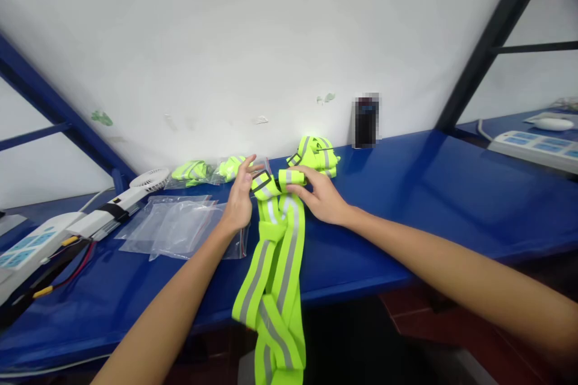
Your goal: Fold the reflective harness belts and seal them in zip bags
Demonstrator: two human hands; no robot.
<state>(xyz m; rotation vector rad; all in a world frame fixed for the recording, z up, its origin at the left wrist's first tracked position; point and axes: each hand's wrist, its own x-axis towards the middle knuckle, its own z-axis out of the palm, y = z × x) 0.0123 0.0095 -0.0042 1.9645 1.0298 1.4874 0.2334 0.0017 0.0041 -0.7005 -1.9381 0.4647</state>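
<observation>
A fluorescent yellow-green reflective strap (289, 252) with grey stripes runs from between my hands down over the table's front edge. Its upper end is folded into a small flat roll, pinched at the right side between the thumb and fingers of my right hand (323, 195). At the strap's upper left sits a black buckle (261, 181). Beside that buckle is my left hand (239, 201), its fingers stretched out and apart; whether it touches the strap is hard to tell. Another bundled reflective strap (316, 155) lies just behind my right hand.
Flat clear plastic bags (176, 225) lie left of my left hand. Bagged yellow-green straps (192, 172) rest by the wall. A white fan (150, 179), wires and a power strip (36, 246) occupy the left; another power strip (535, 147) is right. A dark blurred object (365, 123) leans on the wall.
</observation>
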